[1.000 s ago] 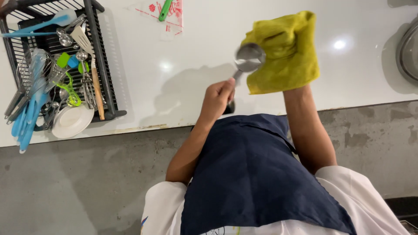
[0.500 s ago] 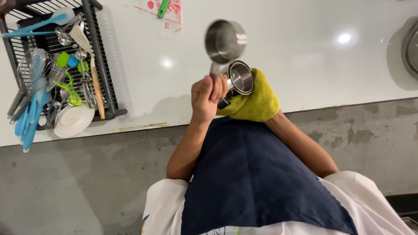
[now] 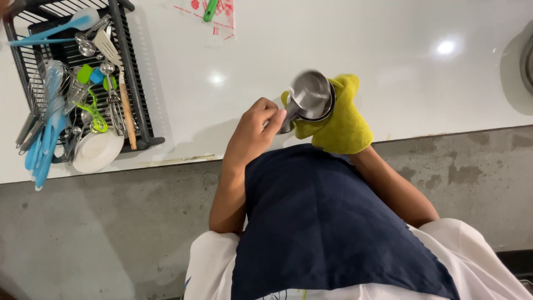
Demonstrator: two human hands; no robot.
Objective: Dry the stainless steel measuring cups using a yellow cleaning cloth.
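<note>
left hand (image 3: 252, 130) pinching cup handle | steel measuring cups (image 3: 311, 97) blurred, mouths seemingly up-right | right hand's grip hidden under yellow cloth (image 3: 341, 119)

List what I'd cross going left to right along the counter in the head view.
Dish rack with utensils → white bowl → left hand → steel measuring cups → yellow cloth over the right hand → sink rim.
</note>
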